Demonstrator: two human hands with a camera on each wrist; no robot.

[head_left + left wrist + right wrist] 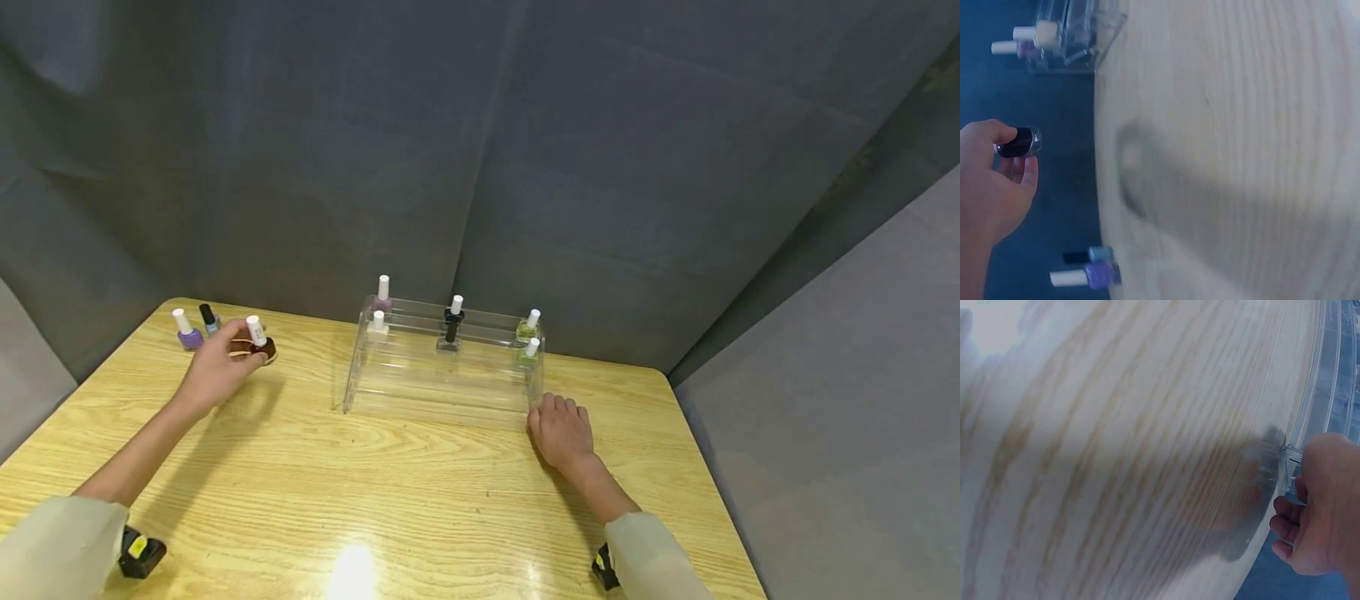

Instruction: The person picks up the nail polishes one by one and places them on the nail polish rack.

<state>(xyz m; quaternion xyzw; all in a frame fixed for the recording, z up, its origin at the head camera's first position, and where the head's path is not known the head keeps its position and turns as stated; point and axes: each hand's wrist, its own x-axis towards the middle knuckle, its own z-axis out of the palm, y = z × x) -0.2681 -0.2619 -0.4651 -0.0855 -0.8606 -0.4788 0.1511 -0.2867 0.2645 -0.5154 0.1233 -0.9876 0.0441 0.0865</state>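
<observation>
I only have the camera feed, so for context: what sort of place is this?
Probably a small staged work booth, though I can't be sure: a dark cloth backdrop hangs behind a wood-grain table, on which a clear tiered rack holds nail polish bottles.

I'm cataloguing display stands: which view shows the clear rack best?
The head view: nearly all of the clear rack shows, with six bottles standing on it. The left wrist view catches only one end; the right wrist view, only part, by the right hand.
</observation>
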